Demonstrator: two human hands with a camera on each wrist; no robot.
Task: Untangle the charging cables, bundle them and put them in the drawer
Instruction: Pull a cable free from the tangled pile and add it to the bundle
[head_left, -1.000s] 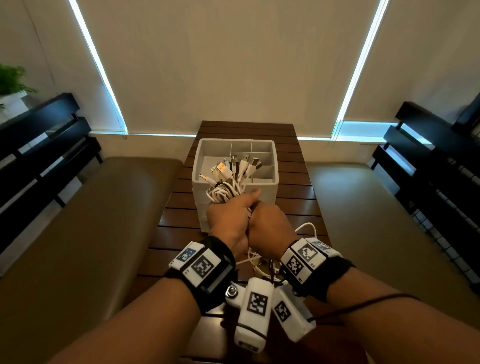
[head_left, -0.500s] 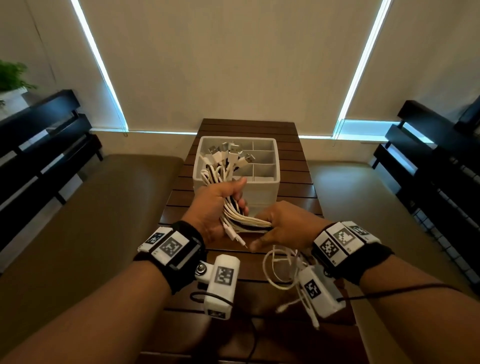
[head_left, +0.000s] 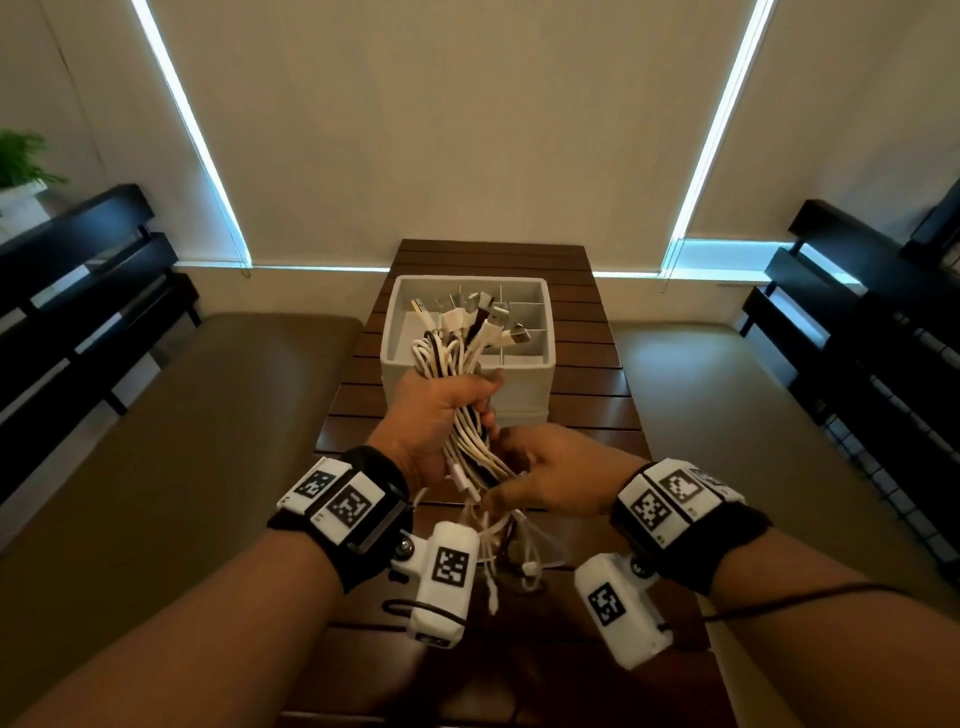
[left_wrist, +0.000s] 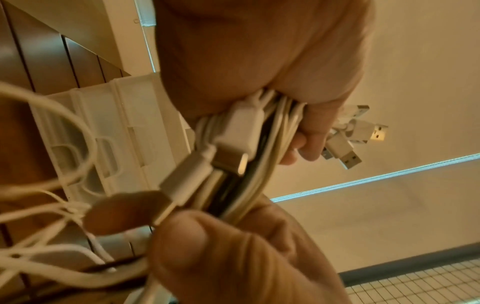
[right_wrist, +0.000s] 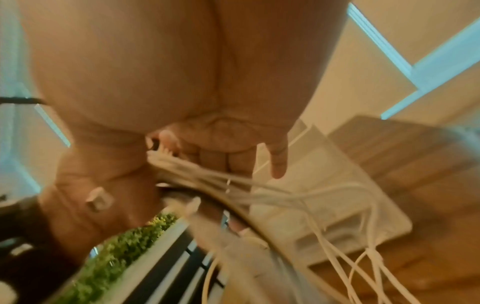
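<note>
Charging cables (head_left: 465, 415), mostly white with at least one dark one among them, are gathered into a thick sheaf held in the air just in front of the white divided drawer (head_left: 519, 387) that stands on the slatted wooden table (head_left: 597, 395). The left hand (head_left: 434, 421) is clenched round the upper part of the sheaf, with the USB plugs (head_left: 488, 322) fanning out above its fist and over the drawer's compartments. The right hand (head_left: 550, 478) grips the strands lower down, thumb and fingers closed on them just below the left hand, while the loose tails (head_left: 511, 551) hang beneath in loops toward the table. To do the bundling well, I judge the left hand should keep the plug ends level and tight while the right slides down the strands to comb out crossings, then folds or winds the tails back up to the fist; pulling hard on a knot would only tighten it. In the left wrist view a crossing or small knot (left_wrist: 74, 207) shows among the hanging strands, though it is blurred. How many cables there are cannot be counted, the right wrist view is smeared, and the drawer's near compartments are hidden behind the plugs and the fist.
</note>
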